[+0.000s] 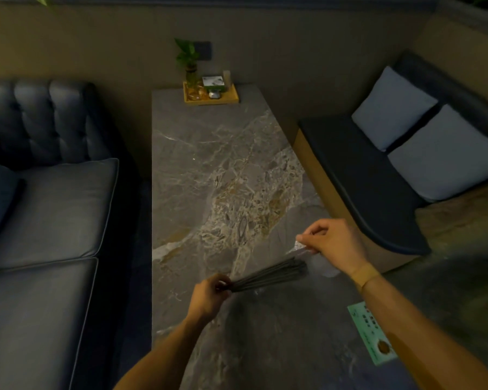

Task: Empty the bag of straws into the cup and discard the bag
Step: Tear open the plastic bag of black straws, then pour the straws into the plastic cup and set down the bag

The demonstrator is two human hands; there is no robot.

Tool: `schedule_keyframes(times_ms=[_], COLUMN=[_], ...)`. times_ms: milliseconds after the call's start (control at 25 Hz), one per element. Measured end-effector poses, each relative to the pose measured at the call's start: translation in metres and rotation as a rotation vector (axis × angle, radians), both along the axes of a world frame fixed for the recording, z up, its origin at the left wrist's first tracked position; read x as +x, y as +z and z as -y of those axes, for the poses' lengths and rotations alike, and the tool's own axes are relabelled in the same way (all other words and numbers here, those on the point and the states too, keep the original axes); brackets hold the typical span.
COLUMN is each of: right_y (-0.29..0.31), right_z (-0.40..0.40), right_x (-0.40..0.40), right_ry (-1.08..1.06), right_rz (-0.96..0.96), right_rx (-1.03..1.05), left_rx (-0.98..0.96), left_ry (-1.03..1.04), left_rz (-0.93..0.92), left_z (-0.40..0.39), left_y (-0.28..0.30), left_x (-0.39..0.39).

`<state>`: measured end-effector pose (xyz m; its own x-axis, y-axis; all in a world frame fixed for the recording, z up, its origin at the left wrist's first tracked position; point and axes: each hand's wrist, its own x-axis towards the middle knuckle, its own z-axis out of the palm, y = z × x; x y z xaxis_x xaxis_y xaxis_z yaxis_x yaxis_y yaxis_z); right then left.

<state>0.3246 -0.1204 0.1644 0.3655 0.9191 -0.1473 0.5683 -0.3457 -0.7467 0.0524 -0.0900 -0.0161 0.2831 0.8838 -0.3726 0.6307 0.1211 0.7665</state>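
Dark straws (268, 274) fan out, near-level above the table — clear crumpled bag (302, 247) beside their tips.

Lighting's really dim here. The clear bag (300, 247) is mostly a smear in the right hand (334, 243), edges lost. Straws' (268, 275) near ends vanish inside the left hand (209, 294). The green card (371, 337) is half under the right forearm, print unreadable. Items on the far tray (231, 98) are too tiny to name.
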Motion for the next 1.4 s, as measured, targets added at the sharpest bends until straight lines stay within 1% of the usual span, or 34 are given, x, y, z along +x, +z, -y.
schedule_keyframes(times_ms=[120, 240, 320, 440, 680, 840, 1040, 1400], right_y=[0.001, 0.005, 0.01, 0.015, 0.007, -0.006, -0.021, -0.04], right_z=[-0.009, -0.011, -0.011, -0.006, 0.004, 0.007, 0.011, 0.013], right_x=[0.023, 0.048, 0.066, 0.095, 0.144, 0.17, 0.184, 0.181], right_ry=[-0.007, 0.029, 0.069, 0.085, 0.098, 0.076, 0.063, -0.025], right_rz=[-0.138, -0.283, -0.346, -0.397, -0.461, -0.534, -0.589, -0.638], right_rx=[-0.013, -0.068, -0.092, -0.086, -0.032, -0.031, -0.041, -0.09], left_rx=[0.08, 0.113, 0.155, 0.196, 0.36, 0.408, 0.444, 0.458], left_ry=[0.065, 0.172, 0.237, 0.303, 0.397, 0.395, 0.349, 0.291], left_rz=[0.057, 0.135, 0.169, 0.211, 0.223, 0.153, 0.104, 0.174], left_z=[-0.003, 0.0, 0.002, 0.007, 0.017, 0.024, 0.022, 0.0], left_y=[0.009, 0.03, 0.046, 0.079, 0.137, 0.158, 0.174, 0.193], left_x=[-0.01, -0.014, -0.014, -0.005, 0.021, 0.043, 0.053, 0.062])
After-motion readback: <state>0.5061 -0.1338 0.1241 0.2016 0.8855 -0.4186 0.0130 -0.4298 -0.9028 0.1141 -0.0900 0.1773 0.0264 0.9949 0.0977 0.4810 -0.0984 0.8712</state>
